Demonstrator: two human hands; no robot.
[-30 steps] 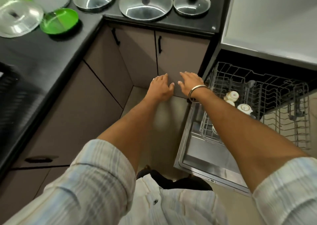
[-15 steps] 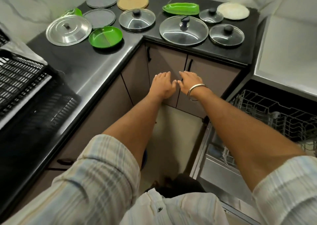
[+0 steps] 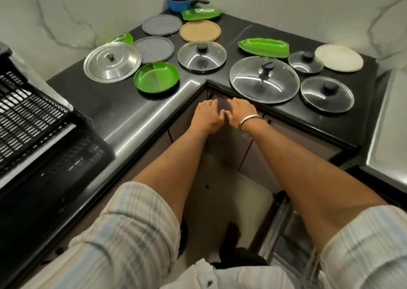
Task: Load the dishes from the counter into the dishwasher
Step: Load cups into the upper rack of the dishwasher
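Both arms stretch forward toward the corner of the black counter [image 3: 123, 112]. My left hand [image 3: 206, 117] and my right hand [image 3: 241, 114] hang side by side, palms down, fingers straight, thumbs nearly touching, holding nothing. They hover just below the counter edge, in front of the cabinet doors. On the counter lie a large glass lid [image 3: 264, 79], a green round plate [image 3: 156, 77], a steel lid [image 3: 112, 61] and several more lids and plates. The open dishwasher [image 3: 293, 229] shows only at the lower right.
A blue saucepan [image 3: 179, 2] stands in the far corner beside a green leaf-shaped tray [image 3: 201, 14]. A second green tray [image 3: 264, 47] lies to the right. A black crate [image 3: 24, 114] sits on the counter at left. A steel surface [image 3: 387, 134] borders the right.
The view has swung up and left from the dishwasher rack to the counter corner. Both hands stay empty and side by side, now closer to the counter edge.
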